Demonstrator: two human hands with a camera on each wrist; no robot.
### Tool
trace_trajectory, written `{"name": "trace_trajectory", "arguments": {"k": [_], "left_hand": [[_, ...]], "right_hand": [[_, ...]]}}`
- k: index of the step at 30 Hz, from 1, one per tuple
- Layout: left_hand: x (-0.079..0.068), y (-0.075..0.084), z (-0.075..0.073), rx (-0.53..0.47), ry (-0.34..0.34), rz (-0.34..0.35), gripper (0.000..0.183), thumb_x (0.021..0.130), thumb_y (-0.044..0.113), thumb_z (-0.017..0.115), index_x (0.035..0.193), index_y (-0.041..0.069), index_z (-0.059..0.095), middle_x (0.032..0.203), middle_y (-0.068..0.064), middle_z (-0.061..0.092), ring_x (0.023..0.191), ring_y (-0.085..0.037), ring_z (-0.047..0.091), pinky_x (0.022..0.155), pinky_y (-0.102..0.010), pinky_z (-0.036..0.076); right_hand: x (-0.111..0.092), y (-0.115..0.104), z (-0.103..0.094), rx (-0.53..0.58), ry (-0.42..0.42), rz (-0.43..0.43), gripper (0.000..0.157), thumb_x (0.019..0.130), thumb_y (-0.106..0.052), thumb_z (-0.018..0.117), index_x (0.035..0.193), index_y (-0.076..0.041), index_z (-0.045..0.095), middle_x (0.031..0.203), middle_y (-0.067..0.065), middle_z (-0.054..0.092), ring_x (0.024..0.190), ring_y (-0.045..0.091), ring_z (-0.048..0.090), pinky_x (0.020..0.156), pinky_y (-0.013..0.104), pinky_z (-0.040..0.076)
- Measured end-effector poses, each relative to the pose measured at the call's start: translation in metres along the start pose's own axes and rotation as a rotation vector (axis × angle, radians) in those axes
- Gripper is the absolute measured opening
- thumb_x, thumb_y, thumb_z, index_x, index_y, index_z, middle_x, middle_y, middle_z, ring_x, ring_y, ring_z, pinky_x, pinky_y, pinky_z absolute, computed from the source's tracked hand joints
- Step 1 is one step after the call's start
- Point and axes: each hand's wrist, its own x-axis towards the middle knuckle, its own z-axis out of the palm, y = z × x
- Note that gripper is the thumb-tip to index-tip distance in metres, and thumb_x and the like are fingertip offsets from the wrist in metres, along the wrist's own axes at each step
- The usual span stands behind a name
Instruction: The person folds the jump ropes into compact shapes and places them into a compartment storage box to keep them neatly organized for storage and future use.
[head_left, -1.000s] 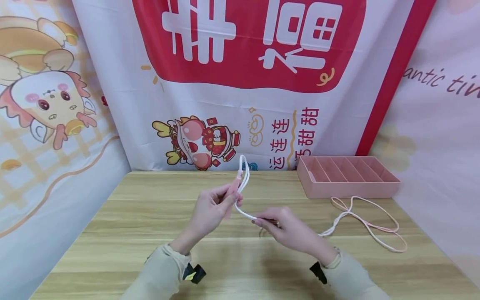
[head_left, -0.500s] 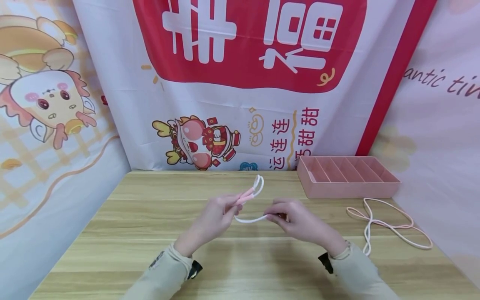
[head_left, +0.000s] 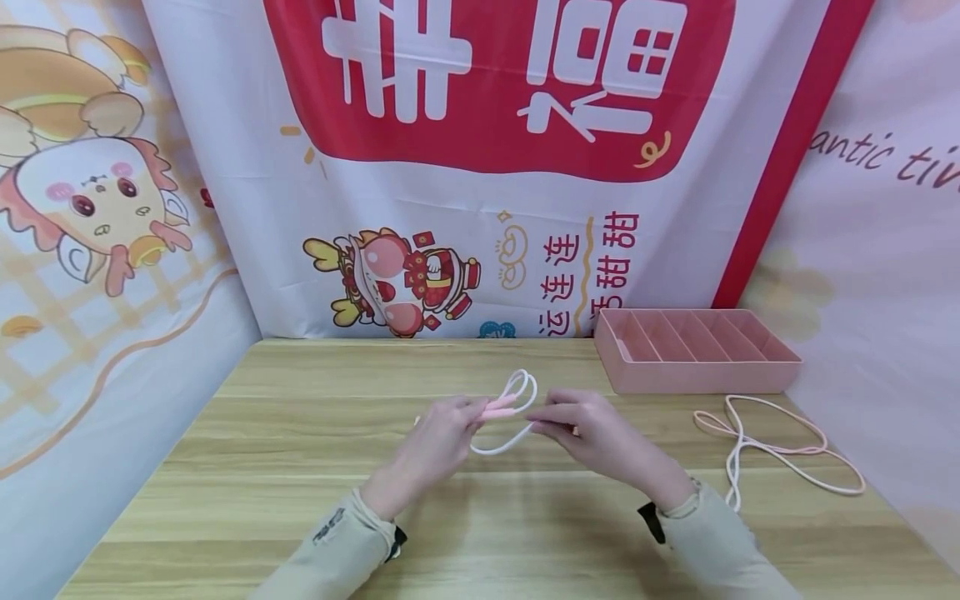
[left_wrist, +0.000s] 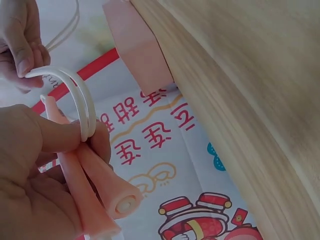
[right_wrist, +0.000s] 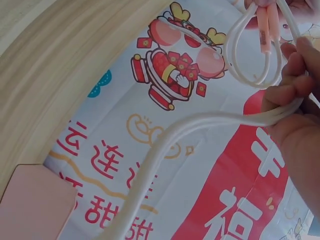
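Observation:
A jump rope with two pink handles [head_left: 498,408] and white cord is held above the table in the head view. My left hand [head_left: 438,437] grips both handles together, with short cord loops standing out past them toward the right. In the left wrist view the flared handle ends [left_wrist: 126,202] show below my fingers, and doubled cord [left_wrist: 82,100] lies under the thumb. My right hand [head_left: 588,429] pinches the cord a short way to the right, a slack bend [head_left: 491,452] hanging between the hands. Two strands [right_wrist: 170,130] run out from its fingers in the right wrist view.
A pink divided organizer box [head_left: 697,377] stands at the table's back right. In front of it, the rest of the cord [head_left: 795,452] lies in loose loops near the right edge. A printed cloth [head_left: 450,200] hangs behind the wooden table [head_left: 247,467].
The handles have tipped from upright to nearly level, pointing right. Both hands have shifted somewhat right, and the loose cord on the table has slid right.

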Motion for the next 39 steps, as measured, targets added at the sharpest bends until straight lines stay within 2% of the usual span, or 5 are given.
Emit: {"name": "trace_trajectory", "arguments": {"k": [12, 18, 22, 29, 39], "left_hand": [[-0.004, 0.007, -0.003, 0.306, -0.075, 0.247, 0.048, 0.076, -0.006, 0.077, 0.122, 0.006, 0.067, 0.106, -0.010, 0.068, 0.100, -0.025, 0.064, 0.092, -0.041, 0.049], [-0.002, 0.017, -0.006, 0.387, -0.100, 0.357, 0.035, 0.086, -0.001, 0.073, 0.119, 0.005, 0.068, 0.104, -0.007, 0.068, 0.097, -0.021, 0.063, 0.090, -0.036, 0.048], [-0.003, 0.022, -0.008, 0.377, -0.160, 0.324, 0.036, 0.086, 0.001, 0.074, 0.120, 0.008, 0.068, 0.104, -0.006, 0.067, 0.096, -0.019, 0.063, 0.087, -0.033, 0.051], [-0.006, 0.022, -0.010, 0.153, -0.354, 0.147, 0.020, 0.094, 0.009, 0.064, 0.114, 0.013, 0.066, 0.097, 0.002, 0.060, 0.081, -0.009, 0.056, 0.067, -0.026, 0.051], [-0.007, 0.020, -0.012, -0.121, -0.415, 0.002, 0.041, 0.107, 0.028, 0.032, 0.139, 0.021, 0.057, 0.133, 0.005, 0.057, 0.119, -0.011, 0.053, 0.100, -0.038, 0.044]], "right_hand": [[0.000, 0.009, 0.010, -0.031, 0.242, -0.087, 0.012, 0.082, -0.012, 0.080, 0.092, -0.007, 0.079, 0.079, 0.000, 0.059, 0.066, 0.011, 0.056, 0.057, 0.018, 0.045], [0.000, 0.009, 0.011, -0.046, 0.229, -0.082, 0.020, 0.077, 0.000, 0.082, 0.096, -0.006, 0.079, 0.084, 0.001, 0.061, 0.071, 0.012, 0.057, 0.060, 0.020, 0.047], [0.000, 0.008, 0.012, -0.064, 0.190, -0.072, 0.026, 0.074, 0.006, 0.082, 0.099, -0.004, 0.078, 0.085, 0.001, 0.060, 0.071, 0.013, 0.056, 0.061, 0.020, 0.047], [-0.002, 0.009, 0.018, -0.089, 0.164, -0.106, 0.019, 0.095, -0.020, 0.067, 0.096, -0.005, 0.078, 0.082, 0.001, 0.057, 0.068, 0.011, 0.054, 0.058, 0.017, 0.046], [-0.002, 0.010, 0.020, -0.078, 0.152, -0.134, 0.008, 0.088, -0.006, 0.075, 0.095, -0.005, 0.078, 0.083, 0.001, 0.058, 0.071, 0.012, 0.056, 0.064, 0.020, 0.049]]}}
